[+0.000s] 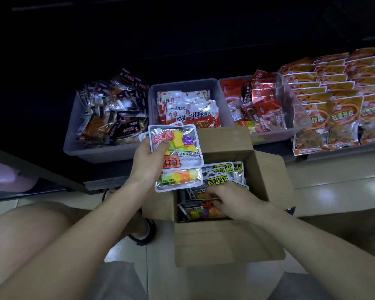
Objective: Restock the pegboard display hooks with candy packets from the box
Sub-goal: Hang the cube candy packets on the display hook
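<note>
Packets in left hand: stack of candy packets [178, 155], held above the far-left corner of the box, long axis running near to far, print upside down to the camera, colored cubes showing through the clear windows.
Left hand [148, 158]: grip closed on the stack, thumb across the face of the top packet, fingers hidden behind.
Right hand [232, 200]: down inside the box, fingers curled and pinching the edge of a loose packet [204, 210] of colored cubes.
Box [225, 241]: cardboard, on the floor, flaps open; holds more packets, some with yellow labels [220, 179] standing on edge at the far side.
Left bin [95, 151]: grey, dark snack packs heaped loose.
Middle bin [182, 85]: white-and-red packs, standing in rows.
Right bin [273, 137]: clear, red packs.
Far right: orange bags [344, 113] in overlapping rows.
Near: bare knees, grey shorts, a sandal [144, 232] left of the box.
</note>
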### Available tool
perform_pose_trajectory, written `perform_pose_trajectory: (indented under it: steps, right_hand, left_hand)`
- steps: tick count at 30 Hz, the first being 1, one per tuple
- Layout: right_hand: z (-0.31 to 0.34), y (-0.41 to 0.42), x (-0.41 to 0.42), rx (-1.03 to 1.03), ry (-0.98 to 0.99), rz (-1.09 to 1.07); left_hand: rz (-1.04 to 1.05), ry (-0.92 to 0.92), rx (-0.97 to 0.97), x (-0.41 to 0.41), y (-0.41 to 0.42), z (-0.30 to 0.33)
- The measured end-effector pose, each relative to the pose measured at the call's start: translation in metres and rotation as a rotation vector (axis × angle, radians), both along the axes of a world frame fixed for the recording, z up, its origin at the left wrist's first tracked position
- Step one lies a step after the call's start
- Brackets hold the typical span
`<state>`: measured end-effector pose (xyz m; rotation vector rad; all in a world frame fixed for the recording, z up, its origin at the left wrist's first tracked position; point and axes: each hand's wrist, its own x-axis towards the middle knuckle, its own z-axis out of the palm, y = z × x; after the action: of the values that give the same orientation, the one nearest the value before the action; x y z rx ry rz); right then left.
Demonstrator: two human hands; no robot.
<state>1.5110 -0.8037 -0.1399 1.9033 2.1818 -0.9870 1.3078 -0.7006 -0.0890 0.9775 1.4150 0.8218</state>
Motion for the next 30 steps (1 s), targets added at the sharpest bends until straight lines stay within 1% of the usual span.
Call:
perform_pose_trajectory:
  steps: [3, 7, 9, 13, 16, 19, 21, 23, 25, 30]
  right_hand:
    - [0.001, 0.003, 0.005, 0.063, 0.046, -0.098]
    - [0.018, 0.01, 0.013, 0.221, 0.171, -0.234]
    - [0.03, 0.013, 0.019, 0.203, 0.248, -0.333]
    - [0.058, 0.013, 0.03, 0.131, 0.462, -0.541]
    - [0.078, 0.01, 0.036, 0.087, 0.684, -0.726]
    - [0.095, 0.01, 0.037, 0.094, 0.926, -0.868]
    - [0.112, 0.013, 0.032, 0.115, 1.024, -0.933]
    - [0.132, 0.018, 0.024, 0.154, 1.04, -0.939]
    - [0.152, 0.026, 0.009, 0.191, 1.025, -0.88]
    - [0.208, 0.049, -0.04, 0.388, 0.988, -0.738]
  left_hand:
    - [0.014, -0.004, 0.0, -0.002, 0.001, 0.001]
    - [0.045, -0.009, 0.015, -0.006, 0.002, 0.003]
    - [0.058, -0.016, 0.019, -0.007, 0.002, 0.005]
    - [0.068, -0.007, 0.073, -0.01, 0.004, 0.015]
    - [0.077, -0.013, 0.131, -0.016, 0.007, 0.029]
    - [0.059, -0.045, 0.154, -0.021, 0.003, 0.043]
    - [0.011, -0.027, 0.197, -0.024, -0.005, 0.052]
    - [-0.05, -0.001, 0.254, -0.027, -0.013, 0.065]
    - [-0.09, 0.005, 0.294, -0.031, -0.018, 0.081]
    - [-0.059, 0.004, 0.388, -0.04, -0.027, 0.139]
